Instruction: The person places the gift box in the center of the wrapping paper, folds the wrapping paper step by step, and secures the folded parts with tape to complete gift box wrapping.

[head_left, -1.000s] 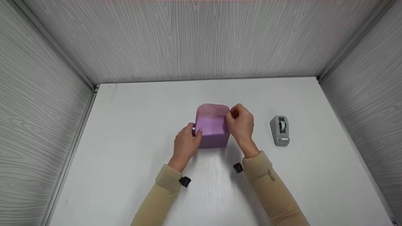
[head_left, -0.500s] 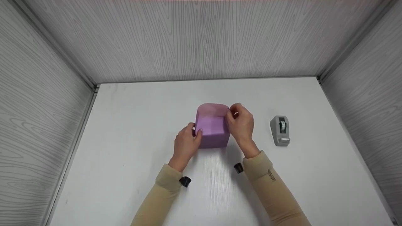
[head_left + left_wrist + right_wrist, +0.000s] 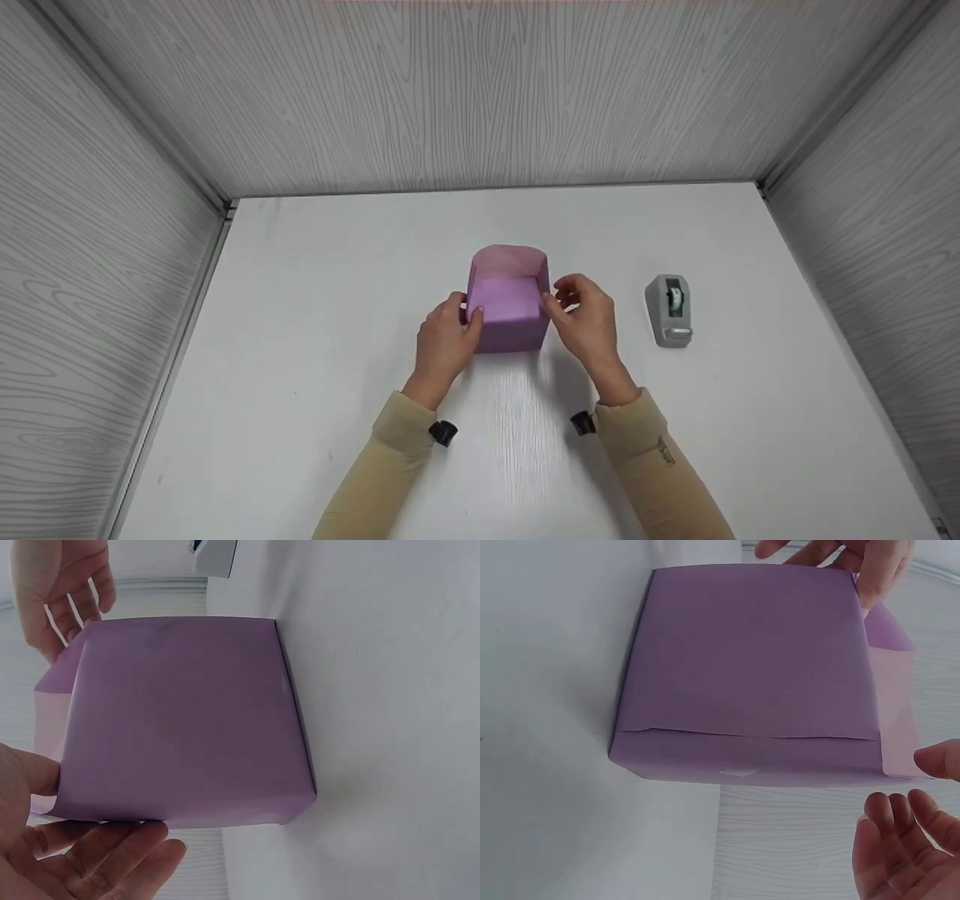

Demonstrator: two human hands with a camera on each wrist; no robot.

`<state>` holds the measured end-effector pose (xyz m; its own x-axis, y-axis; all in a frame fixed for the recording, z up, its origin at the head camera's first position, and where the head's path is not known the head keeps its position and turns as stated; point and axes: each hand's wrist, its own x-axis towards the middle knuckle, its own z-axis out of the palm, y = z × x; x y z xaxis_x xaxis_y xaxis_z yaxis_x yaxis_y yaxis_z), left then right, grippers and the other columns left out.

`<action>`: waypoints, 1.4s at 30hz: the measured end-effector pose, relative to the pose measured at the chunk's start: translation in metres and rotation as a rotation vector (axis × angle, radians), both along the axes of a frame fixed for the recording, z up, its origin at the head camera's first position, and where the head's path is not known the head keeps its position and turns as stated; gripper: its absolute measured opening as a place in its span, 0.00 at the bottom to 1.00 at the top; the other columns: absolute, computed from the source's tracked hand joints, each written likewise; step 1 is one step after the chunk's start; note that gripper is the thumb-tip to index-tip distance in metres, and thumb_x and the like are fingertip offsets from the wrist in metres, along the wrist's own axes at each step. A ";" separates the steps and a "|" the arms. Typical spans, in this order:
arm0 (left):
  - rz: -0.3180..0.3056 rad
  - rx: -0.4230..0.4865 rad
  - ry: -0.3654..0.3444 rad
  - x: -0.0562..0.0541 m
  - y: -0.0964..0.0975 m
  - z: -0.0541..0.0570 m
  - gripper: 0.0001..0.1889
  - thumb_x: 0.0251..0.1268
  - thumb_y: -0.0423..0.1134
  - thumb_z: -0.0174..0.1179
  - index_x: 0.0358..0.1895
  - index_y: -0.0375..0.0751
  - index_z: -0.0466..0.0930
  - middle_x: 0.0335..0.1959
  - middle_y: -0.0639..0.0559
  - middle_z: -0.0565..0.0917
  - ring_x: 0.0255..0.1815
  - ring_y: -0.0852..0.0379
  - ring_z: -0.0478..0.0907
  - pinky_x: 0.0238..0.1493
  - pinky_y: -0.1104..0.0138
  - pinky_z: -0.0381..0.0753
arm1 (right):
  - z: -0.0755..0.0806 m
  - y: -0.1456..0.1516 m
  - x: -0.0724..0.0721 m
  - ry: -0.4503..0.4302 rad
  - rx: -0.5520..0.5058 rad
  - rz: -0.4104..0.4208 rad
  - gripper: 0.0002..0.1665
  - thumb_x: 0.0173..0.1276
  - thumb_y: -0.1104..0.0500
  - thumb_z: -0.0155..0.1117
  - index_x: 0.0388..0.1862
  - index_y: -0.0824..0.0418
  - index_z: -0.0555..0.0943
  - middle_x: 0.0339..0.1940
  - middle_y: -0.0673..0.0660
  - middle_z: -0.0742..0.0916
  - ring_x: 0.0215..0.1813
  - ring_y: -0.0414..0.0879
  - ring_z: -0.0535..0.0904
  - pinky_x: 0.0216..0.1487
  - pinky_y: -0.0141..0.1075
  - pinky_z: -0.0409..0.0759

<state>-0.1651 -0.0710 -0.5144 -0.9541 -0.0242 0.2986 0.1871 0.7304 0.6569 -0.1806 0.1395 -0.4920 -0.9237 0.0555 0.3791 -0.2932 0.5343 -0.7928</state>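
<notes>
A purple paper box (image 3: 510,335) stands on the white table with its top open and a pinkish back flap (image 3: 510,260) raised. My left hand (image 3: 444,341) grips the box's left side, thumb over the upper edge and fingers along the outer wall. At the right side, my right hand (image 3: 589,319) has its thumb by the upper edge and its fingers loosely bent, apart from the wall. The right wrist view shows that thumb (image 3: 939,760) over the flap's corner, with a gap below to the fingers. A pale patch (image 3: 739,772) marks the box's right wall.
A grey tape dispenser (image 3: 670,311) with a roll in it stands on the table (image 3: 315,300) to the right of my right hand. Wood-grain panels (image 3: 480,97) enclose the table at the back and both sides.
My right hand has come down and toward me from the upper right corner of the box, its fingers loosening off the edge. The left hand and the box stay in place.
</notes>
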 end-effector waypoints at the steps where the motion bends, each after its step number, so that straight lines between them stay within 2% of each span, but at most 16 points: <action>1: 0.001 0.000 -0.003 0.000 0.000 0.000 0.13 0.67 0.42 0.60 0.44 0.35 0.80 0.32 0.46 0.84 0.33 0.51 0.82 0.34 0.56 0.81 | -0.002 0.001 0.002 -0.003 0.008 -0.003 0.09 0.60 0.65 0.70 0.38 0.67 0.81 0.31 0.58 0.84 0.34 0.50 0.82 0.34 0.42 0.82; 5: 0.005 0.002 -0.005 0.000 0.001 0.000 0.13 0.68 0.43 0.60 0.44 0.34 0.80 0.32 0.45 0.84 0.33 0.51 0.82 0.34 0.56 0.81 | -0.009 0.000 0.006 0.025 0.034 -0.006 0.05 0.60 0.67 0.70 0.35 0.67 0.83 0.31 0.57 0.85 0.33 0.48 0.83 0.33 0.41 0.83; 11: 0.003 0.006 -0.013 0.000 0.002 -0.001 0.13 0.68 0.43 0.60 0.44 0.35 0.80 0.33 0.45 0.84 0.34 0.50 0.83 0.35 0.57 0.81 | -0.016 -0.004 0.007 0.154 0.063 0.032 0.04 0.59 0.72 0.69 0.32 0.66 0.85 0.34 0.57 0.88 0.38 0.50 0.85 0.35 0.45 0.84; 14: 0.009 -0.001 -0.016 0.001 0.002 -0.002 0.14 0.69 0.44 0.59 0.44 0.35 0.80 0.34 0.45 0.85 0.34 0.50 0.83 0.35 0.57 0.82 | -0.019 -0.005 0.006 0.189 0.085 0.039 0.04 0.58 0.72 0.69 0.32 0.66 0.86 0.38 0.57 0.89 0.42 0.50 0.85 0.38 0.44 0.83; 17: 0.015 -0.011 -0.006 0.001 0.003 -0.002 0.14 0.70 0.44 0.59 0.45 0.34 0.80 0.35 0.44 0.85 0.34 0.50 0.84 0.35 0.57 0.82 | -0.021 -0.005 0.005 0.206 0.100 0.041 0.05 0.58 0.72 0.69 0.32 0.66 0.86 0.39 0.56 0.89 0.42 0.50 0.85 0.39 0.44 0.83; 20: 0.017 -0.005 0.035 0.002 0.003 -0.003 0.13 0.69 0.42 0.59 0.43 0.33 0.80 0.34 0.43 0.85 0.33 0.50 0.84 0.34 0.58 0.82 | -0.023 -0.005 0.005 0.227 0.120 0.054 0.06 0.58 0.73 0.69 0.34 0.66 0.86 0.39 0.57 0.89 0.42 0.50 0.85 0.39 0.44 0.83; 24: 0.026 0.009 0.074 0.000 0.002 -0.004 0.11 0.68 0.40 0.59 0.40 0.33 0.80 0.30 0.44 0.84 0.30 0.51 0.82 0.31 0.58 0.81 | -0.024 -0.004 0.006 0.242 0.157 0.073 0.08 0.60 0.72 0.68 0.38 0.65 0.86 0.39 0.56 0.89 0.41 0.49 0.84 0.40 0.42 0.82; 30: 0.038 0.002 0.073 -0.002 0.002 -0.004 0.10 0.68 0.39 0.59 0.38 0.34 0.79 0.26 0.47 0.82 0.26 0.53 0.79 0.28 0.58 0.79 | -0.027 -0.005 0.007 0.285 0.247 0.096 0.08 0.63 0.65 0.70 0.40 0.65 0.87 0.43 0.57 0.87 0.47 0.50 0.82 0.50 0.42 0.79; 37: 0.038 0.002 0.041 -0.002 0.003 -0.002 0.10 0.68 0.40 0.59 0.38 0.35 0.80 0.27 0.47 0.82 0.27 0.52 0.79 0.29 0.57 0.79 | -0.031 -0.002 0.006 0.321 0.300 0.211 0.15 0.61 0.62 0.73 0.46 0.67 0.85 0.51 0.59 0.84 0.58 0.52 0.78 0.61 0.44 0.73; 42: 0.032 -0.010 -0.010 -0.002 0.002 -0.001 0.11 0.69 0.42 0.58 0.40 0.36 0.79 0.29 0.47 0.82 0.29 0.52 0.80 0.32 0.56 0.79 | -0.030 -0.002 0.002 0.302 0.406 0.287 0.22 0.63 0.56 0.72 0.53 0.65 0.83 0.56 0.59 0.83 0.62 0.55 0.76 0.65 0.47 0.69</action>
<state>-0.1675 -0.0685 -0.5152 -0.9557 -0.0516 0.2897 0.1571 0.7428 0.6508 -0.1785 0.1370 -0.5217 -0.7282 -0.3858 0.5664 -0.6521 0.6442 -0.3996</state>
